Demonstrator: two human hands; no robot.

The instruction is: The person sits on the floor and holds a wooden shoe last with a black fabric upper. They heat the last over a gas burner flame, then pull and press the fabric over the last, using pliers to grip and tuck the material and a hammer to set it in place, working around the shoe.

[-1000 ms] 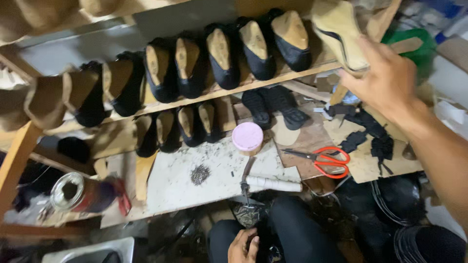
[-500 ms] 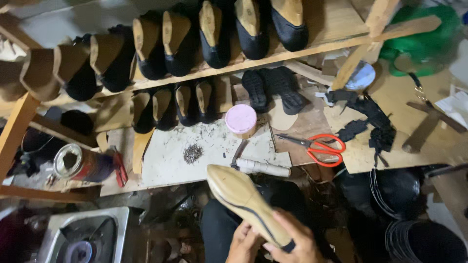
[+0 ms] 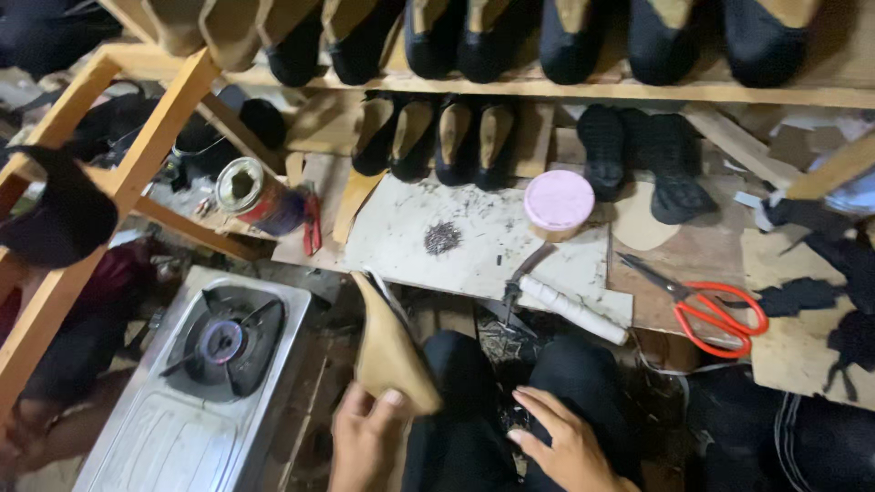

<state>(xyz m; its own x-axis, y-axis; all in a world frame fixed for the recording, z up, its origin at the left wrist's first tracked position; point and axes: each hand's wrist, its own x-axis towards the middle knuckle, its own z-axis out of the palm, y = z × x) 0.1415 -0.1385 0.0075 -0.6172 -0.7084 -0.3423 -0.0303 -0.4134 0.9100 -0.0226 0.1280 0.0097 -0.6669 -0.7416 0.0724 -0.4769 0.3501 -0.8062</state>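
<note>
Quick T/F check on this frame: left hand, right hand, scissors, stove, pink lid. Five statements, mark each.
1. The left hand holds a tan shoe sole piece. True.
2. The right hand grips the scissors. False: the right hand is open and holds nothing; the red-handled scissors lie on the wooden bench, apart from it.
3. A gas stove sits at the lower left. True.
4. The round pink lid lies on the stove. False: it is on the bench, below the shelf of shoes.
5. The scissors have blue handles. False: red.
</note>
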